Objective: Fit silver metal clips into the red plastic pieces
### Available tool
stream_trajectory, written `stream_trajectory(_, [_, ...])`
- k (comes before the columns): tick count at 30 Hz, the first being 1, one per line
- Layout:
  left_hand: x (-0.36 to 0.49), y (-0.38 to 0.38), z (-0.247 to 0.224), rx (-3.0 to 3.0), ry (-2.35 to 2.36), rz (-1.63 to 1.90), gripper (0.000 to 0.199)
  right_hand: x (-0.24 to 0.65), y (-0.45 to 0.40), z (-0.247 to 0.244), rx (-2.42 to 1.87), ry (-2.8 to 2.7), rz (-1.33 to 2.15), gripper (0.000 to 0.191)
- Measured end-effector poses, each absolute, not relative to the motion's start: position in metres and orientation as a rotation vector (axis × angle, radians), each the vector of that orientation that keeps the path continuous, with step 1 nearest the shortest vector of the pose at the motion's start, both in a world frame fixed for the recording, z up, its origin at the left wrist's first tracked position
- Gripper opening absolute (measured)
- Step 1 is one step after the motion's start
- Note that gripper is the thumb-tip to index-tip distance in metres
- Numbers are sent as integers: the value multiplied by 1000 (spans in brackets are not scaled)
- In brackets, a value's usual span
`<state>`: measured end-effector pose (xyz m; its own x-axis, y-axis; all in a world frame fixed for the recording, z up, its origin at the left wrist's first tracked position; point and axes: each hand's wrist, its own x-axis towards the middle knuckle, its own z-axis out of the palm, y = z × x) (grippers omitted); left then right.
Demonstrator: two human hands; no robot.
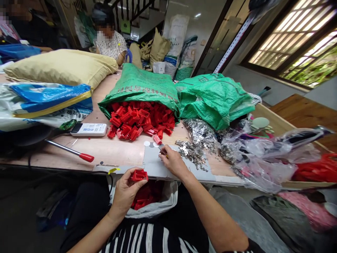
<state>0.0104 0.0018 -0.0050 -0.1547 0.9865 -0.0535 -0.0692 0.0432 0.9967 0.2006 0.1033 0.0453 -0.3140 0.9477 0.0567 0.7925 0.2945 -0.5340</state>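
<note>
My left hand (pixel 123 191) is closed round a small red plastic housing (pixel 139 175), gripped by thumb and fingers above an open white sack (pixel 168 200) of similar red pieces. On the grey sheet (pixel 154 163) at the table's edge, my right hand (pixel 172 160) pinches a slim tool (pixel 161 149) showing a thin metal end and a bit of yellow; its kind is unclear. A heap of small metal pieces (pixel 191 153) lies just right of that hand. Beyond its fingertips sits a single red housing (pixel 157 139), in front of a large pile of red housings (pixel 139 119).
A green woven sack (pixel 142 84) spills the pile; another green sack (pixel 213 98) lies beside it. Clear plastic bags (pixel 260 158) crowd the right. On the left are a white device (pixel 89 129), a red-tipped metal lever (pixel 71 151) and full sacks. A person (pixel 112 45) sits across the table.
</note>
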Motion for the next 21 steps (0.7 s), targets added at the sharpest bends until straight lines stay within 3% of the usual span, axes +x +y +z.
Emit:
stream_trajectory(5, [11, 0, -8, 1333, 1463, 1311, 36, 186, 66, 38, -1265, -1861, 1041, 11])
stream_trajectory(12, [15, -2, 3, 1608, 1482, 1359, 30, 170, 39, 24, -1213, -1735, 1185, 10])
stream_trajectory(21, [18, -3, 7, 1212, 1273, 1276, 33, 178, 40, 24, -1033, -1533, 1551, 27])
